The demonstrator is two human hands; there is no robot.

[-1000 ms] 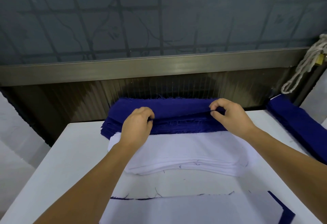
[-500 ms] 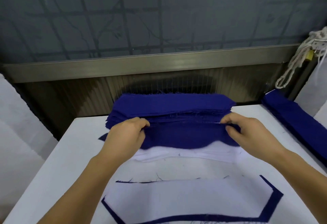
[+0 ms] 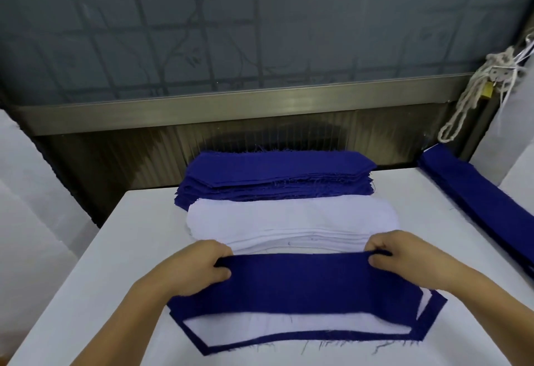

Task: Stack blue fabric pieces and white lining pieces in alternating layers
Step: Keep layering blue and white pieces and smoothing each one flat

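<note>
I hold one blue fabric piece (image 3: 297,281) stretched between both hands above the near stack. My left hand (image 3: 196,267) pinches its left top corner, and my right hand (image 3: 404,255) pinches its right top corner. The piece hangs over the alternating stack (image 3: 260,328), where a white lining piece lies on a blue piece whose edge shows as a border. Behind it sits a pile of white lining pieces (image 3: 289,218). At the table's far edge stands a thick pile of blue fabric pieces (image 3: 274,174).
The white table (image 3: 115,250) ends at a metal-framed window wall behind. Long blue strips (image 3: 476,195) lie along the right edge. A knotted rope with a padlock (image 3: 476,88) hangs at the upper right. White surfaces flank the table on both sides.
Both hands lifted one blue piece off the far blue pile and carried it toward me, past the white pile, over the near alternating stack.
</note>
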